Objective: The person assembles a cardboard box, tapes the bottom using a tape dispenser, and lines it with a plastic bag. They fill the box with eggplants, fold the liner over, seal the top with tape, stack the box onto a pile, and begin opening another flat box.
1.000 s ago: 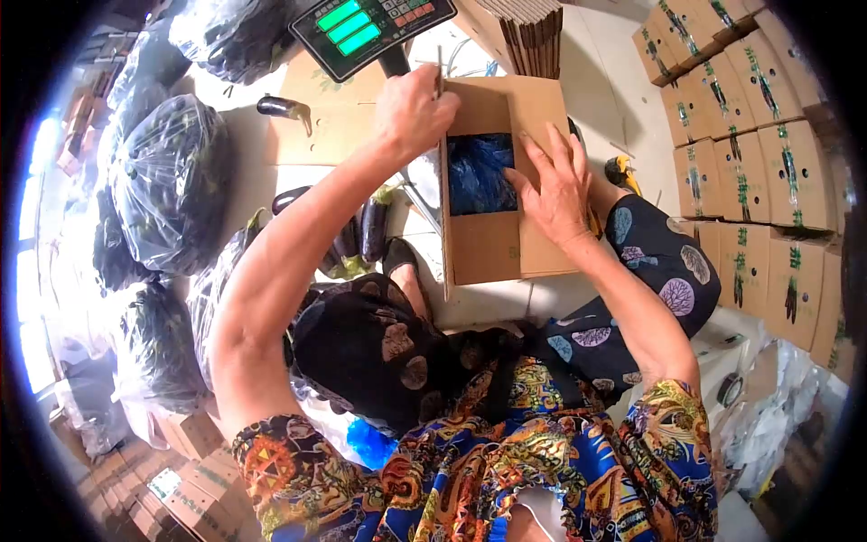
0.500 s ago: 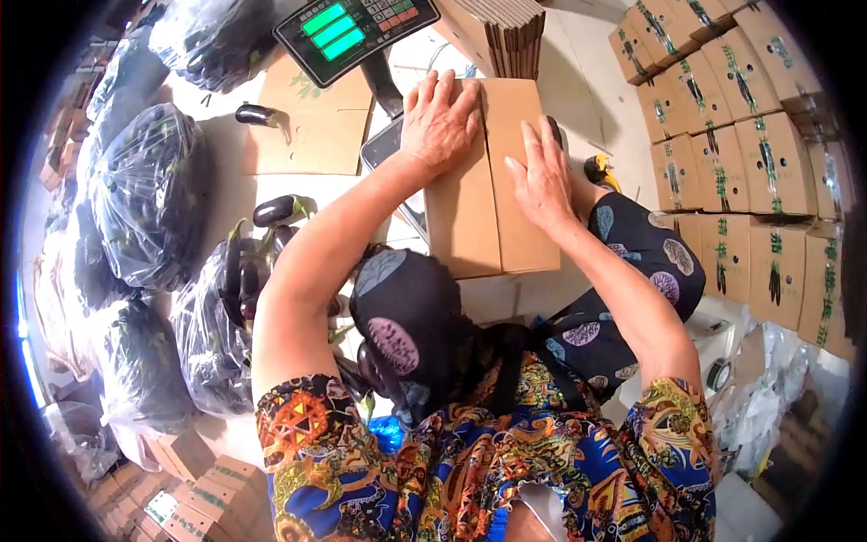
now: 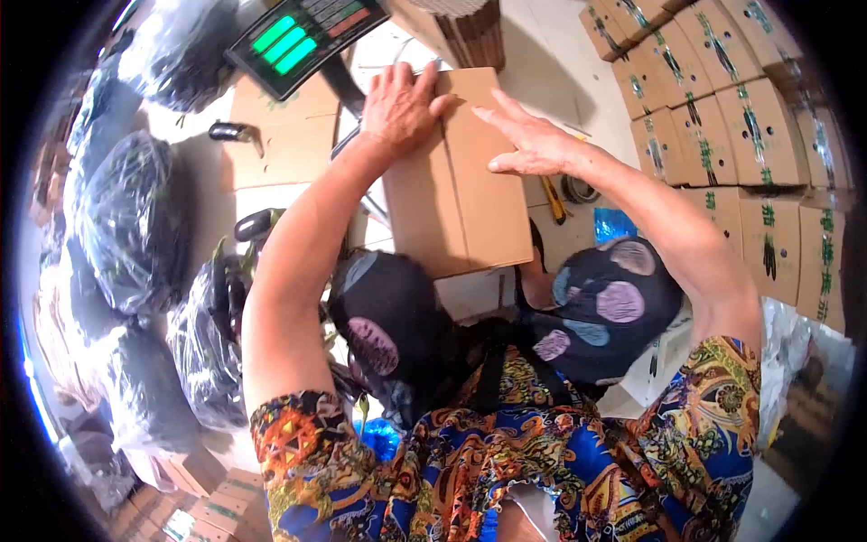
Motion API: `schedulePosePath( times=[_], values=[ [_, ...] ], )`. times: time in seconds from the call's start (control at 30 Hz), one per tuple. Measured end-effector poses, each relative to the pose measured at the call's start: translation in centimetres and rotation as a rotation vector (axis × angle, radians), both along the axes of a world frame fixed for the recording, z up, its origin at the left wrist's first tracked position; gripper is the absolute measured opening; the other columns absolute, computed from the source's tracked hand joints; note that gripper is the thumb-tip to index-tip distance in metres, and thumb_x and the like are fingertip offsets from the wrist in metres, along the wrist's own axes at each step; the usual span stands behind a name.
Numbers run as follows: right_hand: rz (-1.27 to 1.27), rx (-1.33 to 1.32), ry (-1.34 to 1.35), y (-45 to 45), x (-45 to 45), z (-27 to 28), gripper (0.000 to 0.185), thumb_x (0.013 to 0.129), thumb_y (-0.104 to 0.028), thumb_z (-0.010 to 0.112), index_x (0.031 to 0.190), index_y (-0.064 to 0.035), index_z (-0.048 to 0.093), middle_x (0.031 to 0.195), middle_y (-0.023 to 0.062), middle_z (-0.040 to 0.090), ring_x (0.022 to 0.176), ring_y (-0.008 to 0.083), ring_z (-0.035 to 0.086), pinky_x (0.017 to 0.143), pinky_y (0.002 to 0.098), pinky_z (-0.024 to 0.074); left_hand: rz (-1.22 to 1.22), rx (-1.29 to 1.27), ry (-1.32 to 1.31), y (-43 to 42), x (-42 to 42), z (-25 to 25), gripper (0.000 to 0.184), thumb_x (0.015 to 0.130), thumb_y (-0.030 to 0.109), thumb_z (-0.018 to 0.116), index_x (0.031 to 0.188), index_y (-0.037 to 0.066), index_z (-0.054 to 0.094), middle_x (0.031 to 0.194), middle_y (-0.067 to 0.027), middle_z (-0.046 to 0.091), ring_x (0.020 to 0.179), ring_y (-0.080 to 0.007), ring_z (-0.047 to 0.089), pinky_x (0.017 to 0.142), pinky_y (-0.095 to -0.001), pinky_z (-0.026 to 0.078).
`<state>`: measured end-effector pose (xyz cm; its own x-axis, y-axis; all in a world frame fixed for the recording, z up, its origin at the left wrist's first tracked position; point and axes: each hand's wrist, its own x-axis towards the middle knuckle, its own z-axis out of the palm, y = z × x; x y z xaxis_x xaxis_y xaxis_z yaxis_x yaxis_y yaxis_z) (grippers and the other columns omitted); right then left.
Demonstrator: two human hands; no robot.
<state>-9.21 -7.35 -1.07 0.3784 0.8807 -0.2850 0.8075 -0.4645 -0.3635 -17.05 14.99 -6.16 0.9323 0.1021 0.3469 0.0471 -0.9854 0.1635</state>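
Note:
A cardboard box stands in front of me with its top flaps folded down and a seam running between them. My left hand lies with spread fingers on the far left part of the lid. Over the right flap is my right hand, its fingers apart and holding nothing; whether it touches the cardboard I cannot tell. A scale display with green lit panels stands beyond the box at the left.
Filled plastic bags line the left side. Eggplants lie between them and my arm. Stacked boxes stand at the right. A yellow cutter and a tape roll lie right of the box. Flattened cardboard lies far left.
The box's open flaps have come down, hiding the dark blue plastic inside. My left hand has moved from the box's far edge onto the lid. My right hand has turned inward with its fingers pointing left.

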Motion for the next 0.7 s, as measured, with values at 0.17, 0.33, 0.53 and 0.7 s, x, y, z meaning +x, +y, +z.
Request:
schedulePosePath(
  times=[0.17,0.33,0.53,0.7],
  values=[
    [-0.405,0.245,0.413,-3.1,5.7,0.1,0.061,0.088,-0.029,0.065,0.140,-0.0087,0.043,0.133,0.0141,0.056,0.110,0.0226,0.061,0.093,0.0331,0.0501,-0.011,-0.036,0.047,0.0,1.0,0.6,0.036,0.095,0.041,0.050,0.121,0.018,0.059,0.107,-0.0161,0.052,0.110,-0.0354,0.046,0.093,-0.0468,0.037],
    [-0.736,-0.092,0.020,-15.4,13.7,-12.5,0.070,0.078,-0.031,0.074,0.136,-0.0036,0.047,0.127,0.0227,0.057,0.120,0.0341,0.054,0.102,0.0423,0.0429,-0.116,0.015,0.030,1.1,2.3,-0.7,0.032,0.093,0.042,0.055,0.107,0.014,0.063,0.100,-0.0122,0.054,0.100,-0.0316,0.051,0.085,-0.0444,0.041],
    [-0.990,-0.200,0.078,-23.7,11.5,-24.0,0.079,0.067,-0.027,0.082,0.135,-0.0062,0.047,0.126,0.0195,0.059,0.119,0.0351,0.055,0.101,0.0425,0.0437,-0.044,-0.129,0.065,0.0,2.5,1.1,0.029,0.091,0.036,0.061,0.103,0.009,0.066,0.096,-0.0114,0.054,0.094,-0.0318,0.052,0.086,-0.0422,0.043],
    [-1.161,-0.296,-0.019,-21.9,10.4,-24.9,0.056,0.066,-0.027,0.076,0.111,-0.0036,0.053,0.109,0.0227,0.064,0.107,0.0405,0.059,0.090,0.0464,0.0478,-0.088,-0.092,0.082,0.4,2.5,1.1,0.025,0.091,0.032,0.061,0.102,0.010,0.066,0.095,-0.0106,0.054,0.093,-0.0308,0.053,0.084,-0.0415,0.045]
  ],
)
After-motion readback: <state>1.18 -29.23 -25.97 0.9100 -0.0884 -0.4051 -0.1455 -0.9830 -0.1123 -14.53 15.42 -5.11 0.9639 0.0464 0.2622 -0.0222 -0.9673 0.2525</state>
